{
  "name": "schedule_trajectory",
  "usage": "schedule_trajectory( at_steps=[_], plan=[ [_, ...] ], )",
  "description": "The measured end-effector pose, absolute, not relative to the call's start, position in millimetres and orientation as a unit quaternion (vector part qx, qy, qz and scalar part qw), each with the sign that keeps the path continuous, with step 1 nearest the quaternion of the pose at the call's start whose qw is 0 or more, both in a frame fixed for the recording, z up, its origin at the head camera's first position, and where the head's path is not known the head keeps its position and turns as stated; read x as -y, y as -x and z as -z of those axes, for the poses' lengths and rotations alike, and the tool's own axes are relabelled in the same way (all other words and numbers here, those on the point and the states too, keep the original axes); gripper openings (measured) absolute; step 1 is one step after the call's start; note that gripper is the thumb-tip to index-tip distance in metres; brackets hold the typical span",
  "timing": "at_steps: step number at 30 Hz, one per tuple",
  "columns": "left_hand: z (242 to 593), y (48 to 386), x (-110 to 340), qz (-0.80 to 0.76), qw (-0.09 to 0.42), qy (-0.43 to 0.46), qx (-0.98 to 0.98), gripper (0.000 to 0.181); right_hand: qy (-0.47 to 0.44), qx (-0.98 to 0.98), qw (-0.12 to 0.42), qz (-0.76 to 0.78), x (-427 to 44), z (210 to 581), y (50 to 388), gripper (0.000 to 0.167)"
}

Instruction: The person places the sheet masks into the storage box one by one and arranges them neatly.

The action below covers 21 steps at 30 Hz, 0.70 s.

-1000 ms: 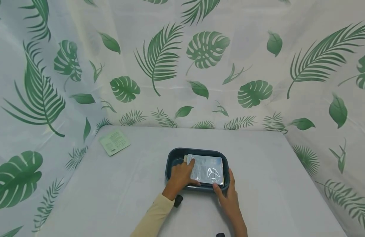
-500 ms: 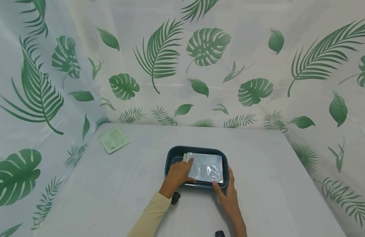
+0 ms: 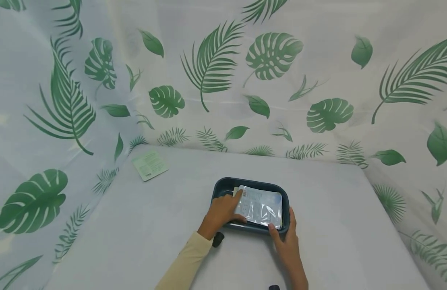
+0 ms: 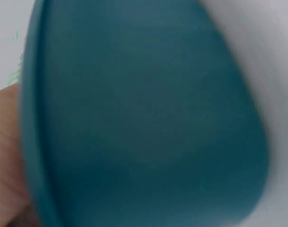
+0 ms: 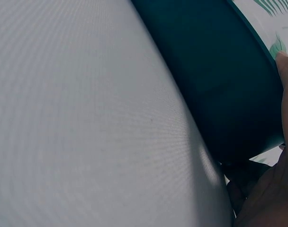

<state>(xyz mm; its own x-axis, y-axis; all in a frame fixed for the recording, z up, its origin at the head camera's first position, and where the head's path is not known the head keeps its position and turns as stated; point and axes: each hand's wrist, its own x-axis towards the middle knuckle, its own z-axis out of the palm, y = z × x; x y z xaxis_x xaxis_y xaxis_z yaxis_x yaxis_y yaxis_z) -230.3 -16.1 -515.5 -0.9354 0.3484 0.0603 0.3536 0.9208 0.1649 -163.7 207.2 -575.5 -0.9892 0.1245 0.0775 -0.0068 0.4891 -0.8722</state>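
Observation:
A dark blue-green tray [image 3: 252,184] lies on the white tabletop with a silvery flat sachet [image 3: 261,205] inside. The pale edge of another sachet [image 3: 236,189] shows beneath its left side. My left hand [image 3: 220,211] reaches over the tray's front left and holds the silvery sachet's left edge between index finger and thumb; its other fingertips are hidden. With the thumb over the front rim and fingers along the right side, my right hand [image 3: 286,239] grips the tray's front right corner. The tray's outer wall [image 4: 144,104] fills most of the left wrist view.
A light green printed sachet [image 3: 150,166] lies at the table's far left corner. Leaf-patterned sheeting [image 3: 212,68] encloses the back and sides of the table. A small black object [image 3: 218,239] is at my left wrist, and another dark one [image 3: 274,287] is near my right wrist.
The head view has shifted and tilted slightly, moving everything a little to the right in it. Both hands keep their places on the sachet and the tray.

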Motion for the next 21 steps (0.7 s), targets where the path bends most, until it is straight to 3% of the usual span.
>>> schedule_trajectory(
  at_steps=[3, 8, 10, 12, 17, 21],
  plan=[
    [508.8, 233.8, 30.6, 0.179, 0.031, 0.155, 0.971, 0.075, 0.035, 0.858, 0.069, -0.507, -207.8, 575.0, 163.7, 0.09],
    [503.5, 247.3, 73.7, 0.302, 0.149, 0.103, 0.936, 0.036, 0.035, 0.857, 0.07, -0.509, -207.6, 576.5, 164.9, 0.09],
    [507.1, 254.5, 96.3, 0.306, 0.19, 0.064, 0.931, 0.028, 0.038, 0.857, 0.071, -0.509, -207.6, 576.9, 165.0, 0.09],
    [513.7, 260.4, 121.6, 0.302, 0.2, 0.007, 0.932, 0.024, 0.041, 0.857, 0.071, -0.509, -207.2, 576.9, 165.3, 0.09],
    [529.7, 261.4, 185.8, 0.258, 0.104, -0.15, 0.949, 0.04, 0.045, 0.86, 0.064, -0.505, -205.7, 576.3, 165.7, 0.091],
    [538.4, 256.0, 222.8, 0.24, 0.005, -0.19, 0.952, 0.058, 0.043, 0.86, 0.065, -0.504, -205.3, 575.3, 165.2, 0.091]
  ],
)
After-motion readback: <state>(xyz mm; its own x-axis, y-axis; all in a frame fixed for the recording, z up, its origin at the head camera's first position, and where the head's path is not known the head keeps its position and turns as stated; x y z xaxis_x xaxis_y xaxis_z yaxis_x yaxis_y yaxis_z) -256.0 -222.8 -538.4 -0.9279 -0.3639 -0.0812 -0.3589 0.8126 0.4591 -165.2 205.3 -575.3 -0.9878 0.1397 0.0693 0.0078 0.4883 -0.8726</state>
